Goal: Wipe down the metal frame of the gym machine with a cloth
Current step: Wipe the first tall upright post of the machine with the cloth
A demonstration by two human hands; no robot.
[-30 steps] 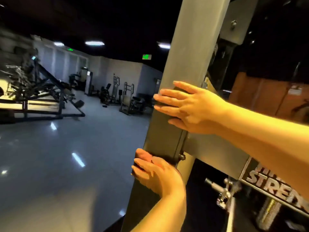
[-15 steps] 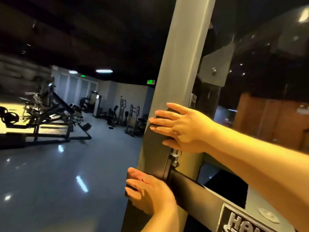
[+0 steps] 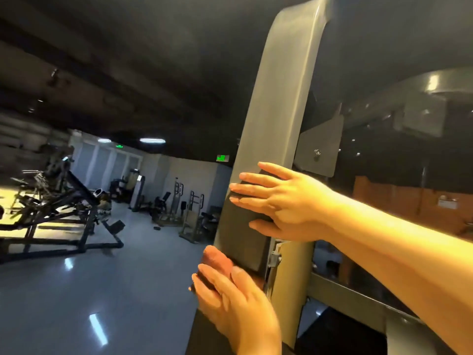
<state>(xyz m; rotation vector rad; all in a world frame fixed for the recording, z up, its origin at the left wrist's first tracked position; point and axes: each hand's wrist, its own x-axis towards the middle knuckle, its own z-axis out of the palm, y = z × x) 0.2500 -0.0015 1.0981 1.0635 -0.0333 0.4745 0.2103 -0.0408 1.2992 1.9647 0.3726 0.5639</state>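
On upright (image 3: 279, 103), right hand (image 3: 289, 203) (left hand (image 3: 235, 303) lower)

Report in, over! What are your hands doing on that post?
Right hand flat, pressing dark cloth on grey post. Left hand at cloth's lower edge, blurred, grip unclear. Nothing blocking the post above.

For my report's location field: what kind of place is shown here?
Most likely a gym: black angled weight machines stand on the glossy grey floor, and a grey metal machine upright fills the foreground.
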